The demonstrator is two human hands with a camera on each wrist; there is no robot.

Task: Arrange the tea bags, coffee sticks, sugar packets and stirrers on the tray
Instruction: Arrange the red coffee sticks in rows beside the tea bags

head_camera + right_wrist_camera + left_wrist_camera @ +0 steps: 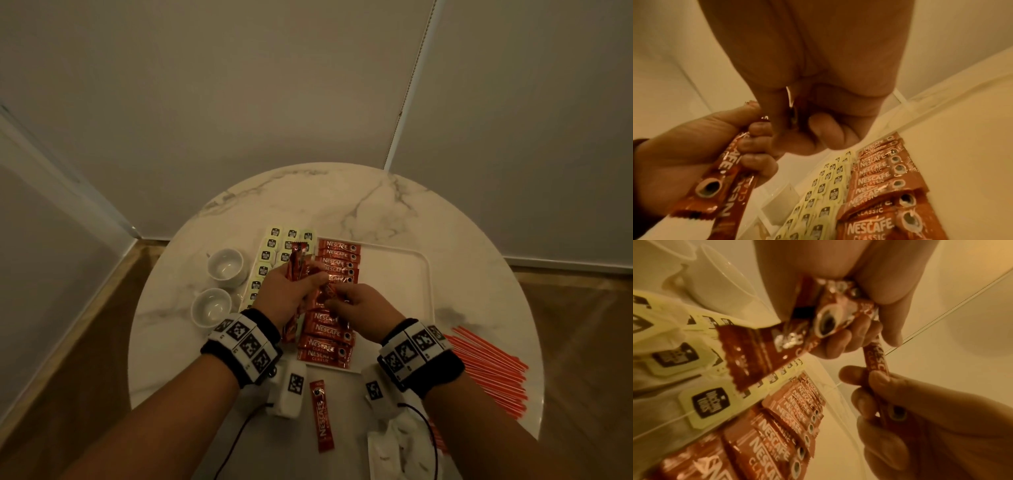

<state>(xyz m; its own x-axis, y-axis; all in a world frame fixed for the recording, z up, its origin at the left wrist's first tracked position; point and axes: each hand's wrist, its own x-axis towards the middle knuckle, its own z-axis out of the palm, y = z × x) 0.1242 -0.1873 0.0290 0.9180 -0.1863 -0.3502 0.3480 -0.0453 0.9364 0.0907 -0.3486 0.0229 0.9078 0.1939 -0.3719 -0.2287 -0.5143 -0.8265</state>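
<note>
Over the white tray (397,281), my left hand (301,281) grips a bundle of red Nescafe coffee sticks (299,267); the bundle (824,321) fills the left wrist view. My right hand (339,300) pinches one stick (877,356) at the bundle's edge. A column of coffee sticks (337,255) lies down the tray's middle, with rows of pale tea bags (270,245) along its left side. One loose stick (321,414) lies on the table near me. Orange stirrers (489,370) are heaped to the right of the tray.
Two white cups (226,265) stand left of the tray on the round marble table (342,198). White paper packets (397,448) lie at the near edge under my right forearm. The tray's right half is bare. Walls close in behind the table.
</note>
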